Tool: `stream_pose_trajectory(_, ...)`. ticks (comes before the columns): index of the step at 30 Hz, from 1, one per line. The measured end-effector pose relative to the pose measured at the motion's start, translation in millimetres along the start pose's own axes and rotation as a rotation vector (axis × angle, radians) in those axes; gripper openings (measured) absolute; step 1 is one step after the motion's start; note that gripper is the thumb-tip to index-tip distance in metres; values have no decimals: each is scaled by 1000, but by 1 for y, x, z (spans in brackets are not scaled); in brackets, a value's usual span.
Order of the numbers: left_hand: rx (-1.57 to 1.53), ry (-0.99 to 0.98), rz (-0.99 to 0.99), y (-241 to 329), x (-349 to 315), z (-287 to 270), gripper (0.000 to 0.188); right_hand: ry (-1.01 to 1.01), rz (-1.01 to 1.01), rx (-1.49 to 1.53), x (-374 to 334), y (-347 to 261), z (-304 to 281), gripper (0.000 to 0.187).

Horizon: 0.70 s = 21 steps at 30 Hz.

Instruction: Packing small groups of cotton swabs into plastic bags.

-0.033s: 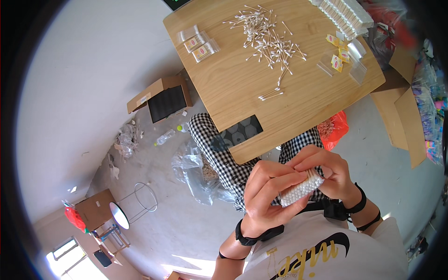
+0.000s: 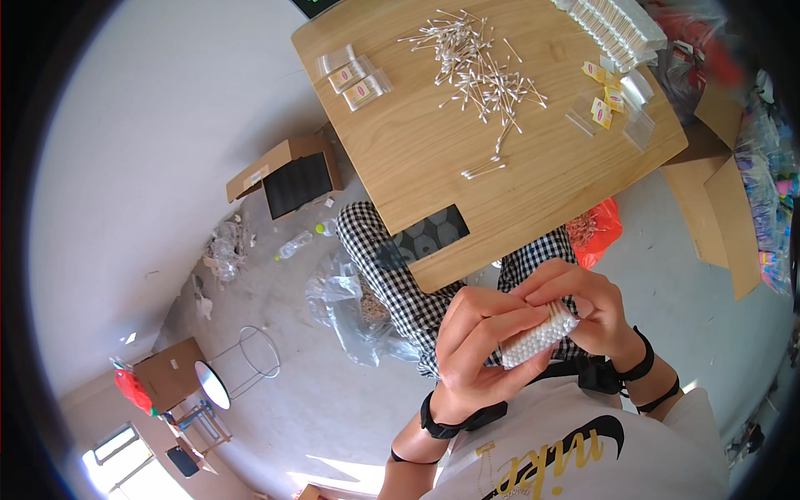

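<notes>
A tight bundle of cotton swabs (image 2: 540, 340), its white tips packed side by side, is held in front of my shirt, below the table's near edge. My left hand (image 2: 479, 337) grips its left side, with fingers over the top and the thumb along the lower side. Around its right end are the bent fingers of my right hand (image 2: 590, 304), closed on the bundle. Part of the bundle is hidden behind my fingers. On the table (image 2: 392, 158), loose cotton swabs (image 2: 479, 67) lie in a scattered heap.
Small clear packets with yellow-and-white cards (image 2: 354, 79) lie at the table's far left. Yellow cards (image 2: 602, 112) and clear bags (image 2: 640, 129) are at its right, near stacked swab bundles (image 2: 617, 33). An open cardboard box (image 2: 708, 208) stands right; a red bag (image 2: 602, 233) sits under the table.
</notes>
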<state>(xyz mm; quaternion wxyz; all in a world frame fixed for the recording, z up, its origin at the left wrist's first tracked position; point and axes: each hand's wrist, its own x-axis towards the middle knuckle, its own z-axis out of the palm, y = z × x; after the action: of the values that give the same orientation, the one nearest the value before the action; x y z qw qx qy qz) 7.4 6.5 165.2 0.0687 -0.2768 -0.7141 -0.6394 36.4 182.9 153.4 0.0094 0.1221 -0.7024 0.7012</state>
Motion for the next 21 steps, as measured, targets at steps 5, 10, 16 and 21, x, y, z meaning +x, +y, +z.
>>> stream_pose_trajectory(5,18,-4,-8,-2,-5,1,35,18,42,16,-4,3,0,23)
stream_pose_trajectory(10,-4,-10,-23,-11,-15,1,36,11,64,-12,-10,10,2,23)
stream_pose_trajectory(16,-61,32,-106,-25,-33,2,42,-7,99,-57,-16,27,8,23)
stream_pose_trajectory(21,-58,22,-158,-46,-44,1,41,-18,154,-26,-24,50,12,25)
